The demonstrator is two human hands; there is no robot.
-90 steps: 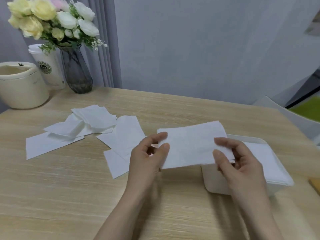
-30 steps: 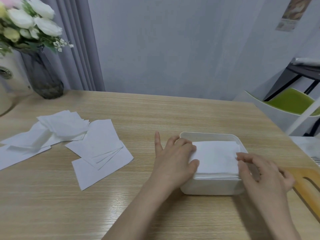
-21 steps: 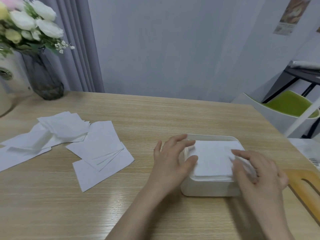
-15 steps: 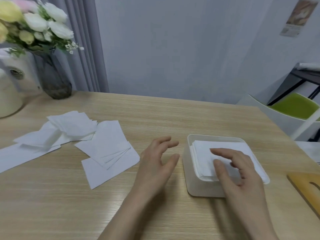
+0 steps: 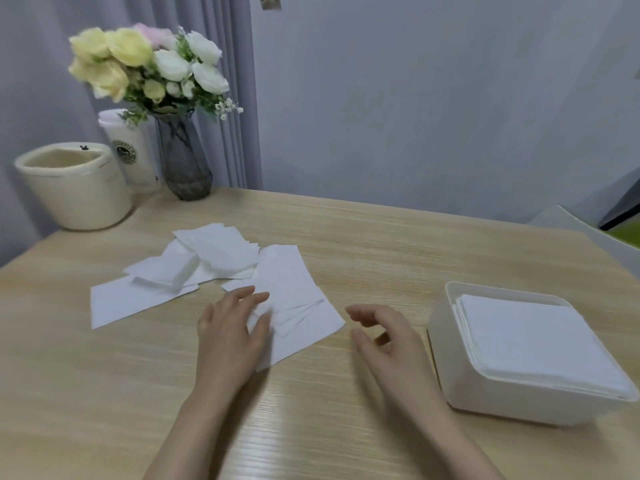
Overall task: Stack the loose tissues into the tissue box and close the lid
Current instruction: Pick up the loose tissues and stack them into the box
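Note:
Several loose white tissues (image 5: 207, 268) lie scattered across the middle left of the wooden table (image 5: 363, 244). A white open tissue box (image 5: 446, 344) stands at the right, with a stack of tissues (image 5: 533, 344) in it up to the rim. My left hand (image 5: 232, 337) rests with straight fingers on the nearest loose tissue (image 5: 304, 327). My right hand (image 5: 384, 341) hovers between that tissue and the box, fingers loosely curled, holding nothing. No lid is in view.
A dark glass vase of flowers (image 5: 180, 157), a white paper cup (image 5: 131, 150) and a cream round container (image 5: 72, 188) stand at the table's back left. A white chair back (image 5: 588, 233) shows past the table's right edge.
Both hands left the box and moved left. The left hand now lies on the nearest loose tissue; the right hand has come off the stack. The view swung left.

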